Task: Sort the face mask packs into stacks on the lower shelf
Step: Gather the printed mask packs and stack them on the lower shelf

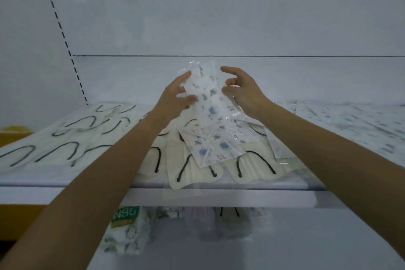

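Observation:
A clear pack of white masks with a blue pattern [208,98] is held upright above the upper shelf. My left hand [175,98] grips its left edge and my right hand [243,92] pinches its right edge. Below it lies another patterned pack [217,144] on top of cream masks with black ear loops [192,171]. More cream packs [65,138] spread across the shelf's left side, and patterned packs [355,125] lie at the right. On the lower shelf [263,247] sit a patterned pack with a green N95 label [126,228] and a purple pack [199,219].
The white upper shelf edge [219,197] runs across the view and hides the back of the lower shelf. A slotted upright [63,37] stands at the left of the white back panel. A yellow object [13,133] sits at the far left.

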`<act>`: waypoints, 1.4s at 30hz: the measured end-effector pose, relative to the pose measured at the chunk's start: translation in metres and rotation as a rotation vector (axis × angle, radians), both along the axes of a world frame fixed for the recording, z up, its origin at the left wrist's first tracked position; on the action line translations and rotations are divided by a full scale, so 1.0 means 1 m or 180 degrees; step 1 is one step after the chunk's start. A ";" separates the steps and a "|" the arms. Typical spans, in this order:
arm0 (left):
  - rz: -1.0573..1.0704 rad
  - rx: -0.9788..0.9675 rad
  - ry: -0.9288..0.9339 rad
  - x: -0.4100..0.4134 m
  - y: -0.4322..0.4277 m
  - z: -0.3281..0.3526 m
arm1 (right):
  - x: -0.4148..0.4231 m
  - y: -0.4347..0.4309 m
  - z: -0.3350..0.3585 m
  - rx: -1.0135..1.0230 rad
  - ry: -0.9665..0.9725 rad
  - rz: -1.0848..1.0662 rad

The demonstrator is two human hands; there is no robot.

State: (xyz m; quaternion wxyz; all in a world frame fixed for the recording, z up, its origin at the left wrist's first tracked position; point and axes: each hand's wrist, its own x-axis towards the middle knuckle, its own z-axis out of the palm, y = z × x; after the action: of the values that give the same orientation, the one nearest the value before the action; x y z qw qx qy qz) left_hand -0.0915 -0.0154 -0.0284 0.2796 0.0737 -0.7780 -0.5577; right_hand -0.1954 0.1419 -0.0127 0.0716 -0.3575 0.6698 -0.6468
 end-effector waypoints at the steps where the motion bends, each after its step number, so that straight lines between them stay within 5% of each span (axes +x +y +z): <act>1: 0.0153 -0.0020 0.0166 0.002 0.000 0.003 | 0.005 0.003 0.001 0.0019 0.0006 -0.0006; 3: 0.0493 -0.0403 0.0346 0.008 -0.007 0.006 | 0.013 0.008 0.001 0.0331 0.0113 -0.0064; 9: 0.1038 -0.0649 0.0254 0.037 -0.037 0.001 | 0.034 0.014 -0.017 0.2977 0.1096 0.0273; 13: 0.1263 -0.0648 0.0217 0.048 -0.046 -0.006 | 0.034 0.005 -0.022 0.2632 0.0883 0.0268; 18: 0.1372 -0.0655 0.0238 0.056 -0.055 -0.009 | 0.025 0.006 -0.013 0.1085 0.0940 -0.0076; 22: 0.1065 -0.0501 0.0504 0.055 -0.042 0.001 | 0.027 -0.003 0.006 -0.0113 0.0364 -0.0155; 25: 0.0574 0.0075 0.0583 0.047 -0.021 0.009 | 0.038 -0.016 0.009 -0.0301 0.0332 -0.0080; 31: 0.0857 -0.0195 0.0886 0.036 -0.004 0.012 | 0.032 -0.020 0.004 0.0081 0.0663 -0.0380; 37: 0.1082 -0.0244 0.0834 0.041 -0.025 0.003 | -0.002 0.020 -0.021 0.2804 0.1167 0.0111; 42: 0.1249 -0.0250 0.0771 0.046 -0.037 -0.003 | 0.005 0.009 -0.033 0.3133 0.1363 0.0121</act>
State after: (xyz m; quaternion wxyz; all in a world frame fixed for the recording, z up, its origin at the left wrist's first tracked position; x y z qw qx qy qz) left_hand -0.0457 -0.0521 -0.0309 0.4767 0.1452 -0.7307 -0.4667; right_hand -0.1901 0.1508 -0.0458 0.1043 -0.4176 0.8869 -0.1675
